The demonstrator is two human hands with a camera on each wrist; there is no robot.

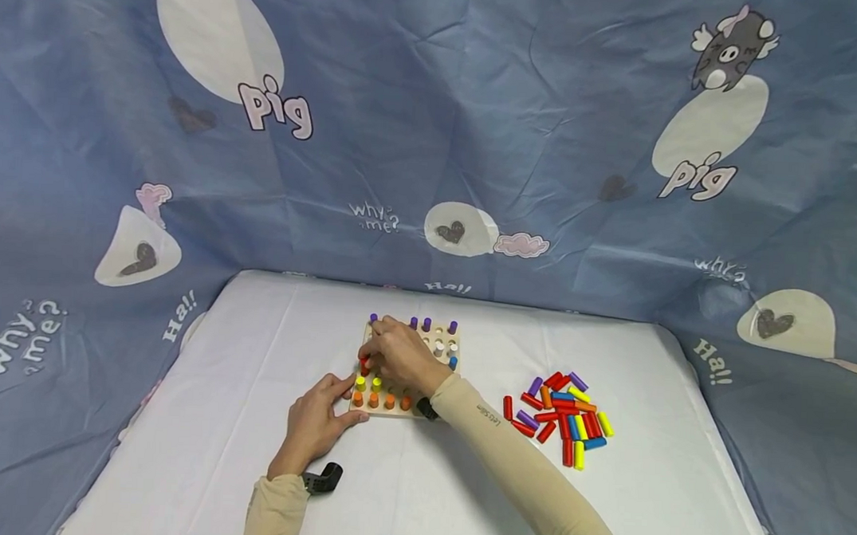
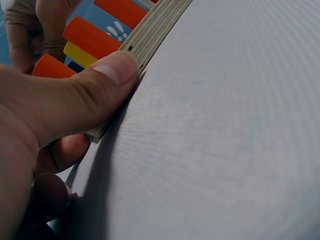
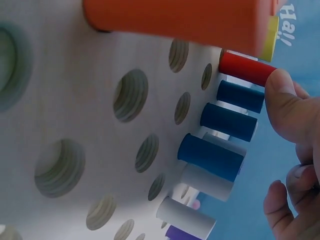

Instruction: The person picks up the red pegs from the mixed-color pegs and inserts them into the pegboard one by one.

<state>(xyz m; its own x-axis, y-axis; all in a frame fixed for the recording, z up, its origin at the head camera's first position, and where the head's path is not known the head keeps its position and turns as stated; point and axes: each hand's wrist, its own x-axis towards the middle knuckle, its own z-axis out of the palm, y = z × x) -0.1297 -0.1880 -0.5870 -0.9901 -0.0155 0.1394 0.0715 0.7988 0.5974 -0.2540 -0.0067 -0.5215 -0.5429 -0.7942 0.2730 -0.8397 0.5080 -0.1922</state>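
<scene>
A blue printed cloth [image 1: 434, 140] is hanging behind and around a white table [image 1: 419, 490], which is filling the lower middle of the head view. A wooden peg board [image 1: 420, 339] is lying near the middle of the table, closer to its far edge, carrying purple pegs [image 1: 452, 327] along its far row and orange pegs [image 1: 390, 401] along its near row. A heap of loose coloured pegs [image 1: 560, 417] is lying on the table toward its right edge, well apart from the board. The left hand [image 1: 315, 426] is resting flat at the board's near left corner, its grip relaxed, the thumb [image 2: 100, 95] pressing against the board's layered edge. The right hand [image 1: 396, 354] is reaching over the board's left part, its grip pinching a red peg [image 3: 246, 68] that is standing at the board's left edge.
</scene>
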